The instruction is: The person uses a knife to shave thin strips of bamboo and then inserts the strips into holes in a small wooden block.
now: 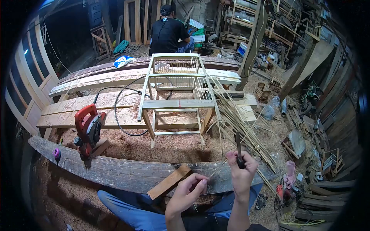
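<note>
My left hand [189,191] is closed on a thin bamboo stick [216,171], pinched between thumb and fingers above the near plank. The stick slants up toward my right hand [243,171], which is wrapped round the dark handle of a knife [238,146] with its blade pointing up and away. Beside my left hand, a short wooden block [169,181] lies across the worn plank [123,174]. Beyond my hands stands a wooden cage frame [177,104] with thin bars at its far part. A bundle of bamboo sticks [241,123] lies to its right.
A red electric planer [88,129] rests at the left of the plank, near a small purple object [57,153]. Shavings-covered boards [84,109] lie beyond, with a black cable [115,106] across them. A person [167,32] sits at the back, facing away. A post [253,42] stands right.
</note>
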Tool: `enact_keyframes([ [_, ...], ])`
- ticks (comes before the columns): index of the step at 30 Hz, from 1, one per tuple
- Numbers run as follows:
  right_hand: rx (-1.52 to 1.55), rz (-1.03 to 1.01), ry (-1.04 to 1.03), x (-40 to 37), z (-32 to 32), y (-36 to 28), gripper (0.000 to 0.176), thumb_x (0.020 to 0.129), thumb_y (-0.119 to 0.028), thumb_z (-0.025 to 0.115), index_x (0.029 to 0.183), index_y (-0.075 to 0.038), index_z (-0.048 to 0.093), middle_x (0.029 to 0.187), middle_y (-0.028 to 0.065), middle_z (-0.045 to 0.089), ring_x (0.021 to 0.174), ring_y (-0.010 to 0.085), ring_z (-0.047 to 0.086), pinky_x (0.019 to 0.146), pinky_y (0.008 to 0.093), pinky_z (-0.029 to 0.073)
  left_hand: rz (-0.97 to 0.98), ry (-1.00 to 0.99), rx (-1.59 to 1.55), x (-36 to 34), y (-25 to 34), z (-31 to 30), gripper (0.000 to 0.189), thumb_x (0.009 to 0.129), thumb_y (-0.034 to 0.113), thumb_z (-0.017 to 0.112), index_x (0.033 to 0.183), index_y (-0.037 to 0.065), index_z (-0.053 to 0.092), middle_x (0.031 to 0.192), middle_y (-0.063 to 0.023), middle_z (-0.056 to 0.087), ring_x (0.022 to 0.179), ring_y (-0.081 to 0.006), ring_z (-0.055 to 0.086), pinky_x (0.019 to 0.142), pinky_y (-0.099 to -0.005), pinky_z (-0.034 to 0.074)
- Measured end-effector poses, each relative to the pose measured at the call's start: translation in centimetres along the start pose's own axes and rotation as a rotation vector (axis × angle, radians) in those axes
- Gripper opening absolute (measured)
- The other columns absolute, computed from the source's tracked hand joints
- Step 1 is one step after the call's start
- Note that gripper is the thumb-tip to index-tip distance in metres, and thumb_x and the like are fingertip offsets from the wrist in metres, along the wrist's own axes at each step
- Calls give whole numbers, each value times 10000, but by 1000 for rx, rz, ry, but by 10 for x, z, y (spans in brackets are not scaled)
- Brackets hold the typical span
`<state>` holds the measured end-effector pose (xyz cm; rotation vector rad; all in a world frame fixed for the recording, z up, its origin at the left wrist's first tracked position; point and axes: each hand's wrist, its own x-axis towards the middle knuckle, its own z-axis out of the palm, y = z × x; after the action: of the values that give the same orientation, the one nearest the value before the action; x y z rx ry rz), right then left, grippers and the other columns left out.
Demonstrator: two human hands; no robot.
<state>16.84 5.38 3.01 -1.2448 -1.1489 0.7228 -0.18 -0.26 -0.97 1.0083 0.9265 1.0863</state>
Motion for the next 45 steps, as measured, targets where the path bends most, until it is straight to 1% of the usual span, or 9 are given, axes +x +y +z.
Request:
enact_keyframes([
  [4, -13, -50, -19, -9, 0, 8, 204, 916, -189, 777, 940, -3, 697, 702, -58, 560, 624, 23, 453, 535, 214, 354, -53, 56, -123, 1, 0, 1, 181, 1037, 147, 589, 1123, -7, 625, 849, 17, 611, 732, -27, 519, 621, -193, 416],
  [6, -156, -93, -230, -19, -4, 8, 223, 912, -212, 769, 1014, -24, 706, 765, 8, 641, 665, 65, 565, 586, 228, 437, -35, 101, -145, 2, -2, 1, 189, 1037, 144, 588, 1145, -6, 630, 858, 19, 618, 726, -22, 517, 604, -184, 399],
  [7, -178, -129, -301, -24, -2, 10, 308, 866, -288, 791, 1053, -54, 719, 864, 81, 719, 743, 173, 694, 672, 288, 525, -15, 142, -170, 3, -3, 1, 200, 1037, 141, 588, 1167, -4, 634, 868, 22, 625, 721, -18, 516, 587, -175, 382],
  [11, -407, -435, -429, -32, 2, 24, 450, 786, -426, 792, 1048, -66, 732, 953, 99, 747, 839, 319, 711, 718, 394, 553, 71, 222, -264, 5, -1, 10, 294, 1026, 104, 596, 1297, -7, 620, 903, 31, 649, 697, -3, 497, 571, -161, 362],
  [20, -424, -536, -358, -19, -7, 17, 408, 748, -419, 807, 996, -96, 785, 752, 59, 687, 657, 258, 630, 609, 370, 487, 18, 121, -260, -2, -9, -1, 246, 1003, 94, 637, 1206, -32, 695, 877, 51, 638, 752, -9, 529, 622, -167, 404],
  [26, -464, -490, -378, -12, -14, 12, 434, 735, -432, 819, 962, -64, 786, 734, 72, 675, 655, 232, 600, 640, 345, 453, -33, 51, -225, -5, -4, -5, 214, 1002, 114, 647, 1131, -43, 711, 880, 40, 656, 750, -3, 531, 615, -169, 414],
  [33, -455, -547, -319, -3, -16, 30, 397, 782, -427, 805, 1010, -102, 785, 697, 69, 626, 622, 247, 591, 587, 360, 439, -24, 121, -318, -7, 4, 3, 257, 1022, 129, 613, 1206, -41, 668, 834, 40, 614, 704, 0, 478, 565, -182, 364],
  [35, -364, -370, 16, 9, -25, 35, 365, 847, -413, 774, 997, -80, 778, 682, 83, 607, 619, 247, 585, 585, 354, 429, -52, 67, -280, -17, 17, -5, 257, 1029, 110, 587, 1236, -25, 656, 817, 46, 589, 686, -4, 450, 555, -178, 347],
  [45, -361, -495, -350, -17, -5, 27, 339, 833, -364, 785, 1033, -92, 759, 821, 84, 706, 734, 273, 685, 655, 372, 524, 68, 81, -212, -4, 3, 12, 234, 1057, 102, 511, 1270, 12, 545, 1022, -20, 618, 837, -39, 505, 688, -193, 413],
])
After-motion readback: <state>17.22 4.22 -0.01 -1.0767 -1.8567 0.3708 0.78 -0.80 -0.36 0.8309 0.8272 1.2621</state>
